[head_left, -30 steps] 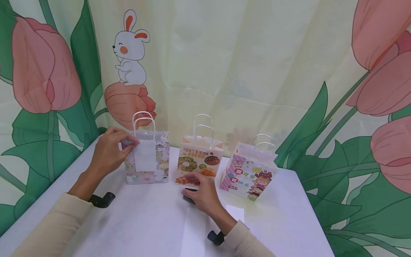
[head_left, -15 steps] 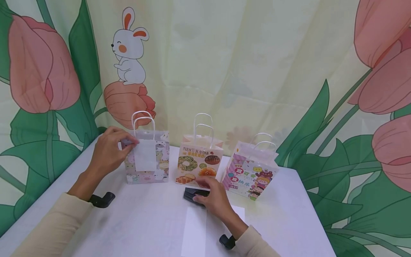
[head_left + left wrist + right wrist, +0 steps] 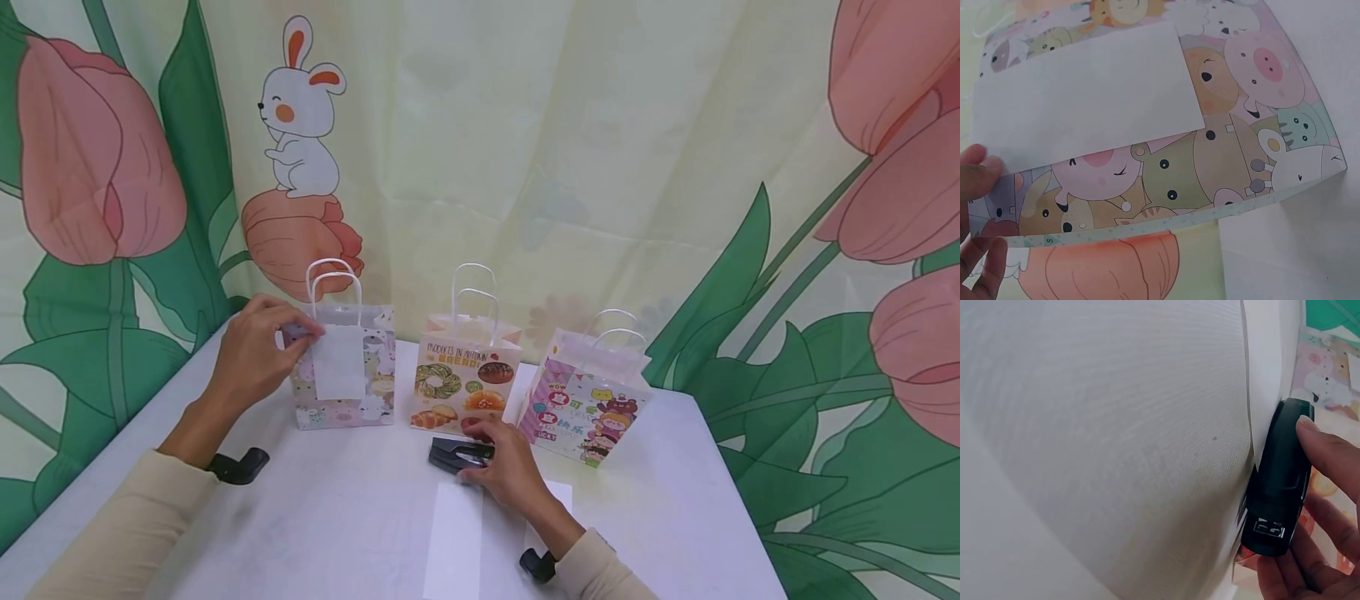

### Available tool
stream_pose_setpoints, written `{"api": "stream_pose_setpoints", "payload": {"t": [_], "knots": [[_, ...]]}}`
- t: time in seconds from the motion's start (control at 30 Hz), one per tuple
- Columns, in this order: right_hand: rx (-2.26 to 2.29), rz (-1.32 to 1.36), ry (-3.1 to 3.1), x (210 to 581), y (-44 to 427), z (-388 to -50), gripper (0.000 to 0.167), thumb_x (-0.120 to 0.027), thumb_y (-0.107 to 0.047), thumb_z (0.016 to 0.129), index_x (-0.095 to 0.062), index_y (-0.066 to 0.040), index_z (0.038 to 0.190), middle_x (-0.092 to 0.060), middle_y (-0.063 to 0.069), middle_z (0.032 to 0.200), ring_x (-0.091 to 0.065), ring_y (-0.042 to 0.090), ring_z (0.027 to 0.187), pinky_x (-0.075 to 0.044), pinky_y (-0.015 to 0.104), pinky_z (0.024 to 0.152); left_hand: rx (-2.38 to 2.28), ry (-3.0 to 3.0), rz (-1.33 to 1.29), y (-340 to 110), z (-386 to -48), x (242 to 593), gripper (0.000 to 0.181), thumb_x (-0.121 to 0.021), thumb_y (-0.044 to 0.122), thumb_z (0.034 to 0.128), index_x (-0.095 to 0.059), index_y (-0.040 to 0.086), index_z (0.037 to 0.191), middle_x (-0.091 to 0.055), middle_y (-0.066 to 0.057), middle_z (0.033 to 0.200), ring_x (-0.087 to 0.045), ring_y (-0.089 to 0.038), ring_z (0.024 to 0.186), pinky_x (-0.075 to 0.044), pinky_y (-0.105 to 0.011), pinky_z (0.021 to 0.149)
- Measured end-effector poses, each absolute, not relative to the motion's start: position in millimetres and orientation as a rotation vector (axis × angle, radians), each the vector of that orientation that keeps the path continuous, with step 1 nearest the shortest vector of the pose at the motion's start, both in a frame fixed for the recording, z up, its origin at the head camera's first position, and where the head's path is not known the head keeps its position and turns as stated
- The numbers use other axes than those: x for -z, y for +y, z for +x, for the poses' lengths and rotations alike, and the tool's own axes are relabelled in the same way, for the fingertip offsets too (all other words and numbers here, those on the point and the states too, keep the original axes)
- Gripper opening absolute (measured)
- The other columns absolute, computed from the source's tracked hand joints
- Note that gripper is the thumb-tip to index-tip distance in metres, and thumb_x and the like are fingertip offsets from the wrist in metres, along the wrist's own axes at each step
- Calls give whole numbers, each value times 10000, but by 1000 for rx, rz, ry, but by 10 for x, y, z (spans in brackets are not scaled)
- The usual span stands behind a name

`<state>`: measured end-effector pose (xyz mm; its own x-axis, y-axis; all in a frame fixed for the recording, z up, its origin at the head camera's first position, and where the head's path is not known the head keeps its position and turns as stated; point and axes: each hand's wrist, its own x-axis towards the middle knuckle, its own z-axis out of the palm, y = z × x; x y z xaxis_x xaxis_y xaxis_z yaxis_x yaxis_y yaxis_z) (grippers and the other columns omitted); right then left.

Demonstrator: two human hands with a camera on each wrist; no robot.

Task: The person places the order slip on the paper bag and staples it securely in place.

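Observation:
My left hand (image 3: 258, 354) pinches a white slip of paper (image 3: 340, 364) at its upper left corner, together with the edge of a paper gift bag (image 3: 380, 371) printed with cartoon animals. In the left wrist view the slip lies flat on the bag's front, with the thumb on its corner and other fingers at the bag's side edge. My right hand (image 3: 513, 471) holds a black stapler (image 3: 450, 455) on the table, in front of the middle bag. Seen from the right wrist, the thumb lies on one side of the stapler (image 3: 1282, 462) and fingers on the other.
A bread-print paper bag (image 3: 453, 379) stands in the middle, just behind the stapler. To its right stands a pink and white cartoon bag (image 3: 570, 417). White paper strips (image 3: 453, 542) lie on the white table (image 3: 337, 517) near the right forearm. A tulip-print curtain (image 3: 600, 167) hangs behind.
My right hand has shifted right and slightly down around the stapler, which now shows more than a second ago. My left hand stays at the slip and bag.

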<state>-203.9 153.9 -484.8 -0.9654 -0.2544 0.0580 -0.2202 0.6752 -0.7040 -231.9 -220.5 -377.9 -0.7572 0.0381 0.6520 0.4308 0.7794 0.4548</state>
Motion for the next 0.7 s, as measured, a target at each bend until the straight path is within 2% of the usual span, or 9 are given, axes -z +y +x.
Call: {"api": "stream_pose_setpoints", "payload": {"t": [0.3,0.43,0.7], "knots": [[1107,-401,2857,4868,1533,-2023,584,-996,-203,732,-745,-193,1259,-604,6,1518,-531,321,1381,-416,615,1176,804,-2329,-342,-2200,-2316,3779,173,-871,-4,836,-843,60,993,-720,-152,969,-576,-288,1010,-563,-492,719],[1075,-375,2848,4890,1523,-2028,568,-997,-212,731,-750,-217,1243,-575,15,1544,-518,317,1380,-433,597,1171,804,-2329,-337,-2202,-2313,3778,164,-868,-5,837,-842,56,987,-723,-154,963,-577,-292,1016,-561,-498,720],[990,-387,2863,4903,1506,-2038,571,-1002,-225,724,-739,-181,1228,-604,75,1457,-538,283,1282,-473,553,1117,801,-2322,-336,-2204,-2321,3778,188,-888,5,822,-845,56,997,-731,-160,972,-581,-287,1014,-572,-486,711]]}}
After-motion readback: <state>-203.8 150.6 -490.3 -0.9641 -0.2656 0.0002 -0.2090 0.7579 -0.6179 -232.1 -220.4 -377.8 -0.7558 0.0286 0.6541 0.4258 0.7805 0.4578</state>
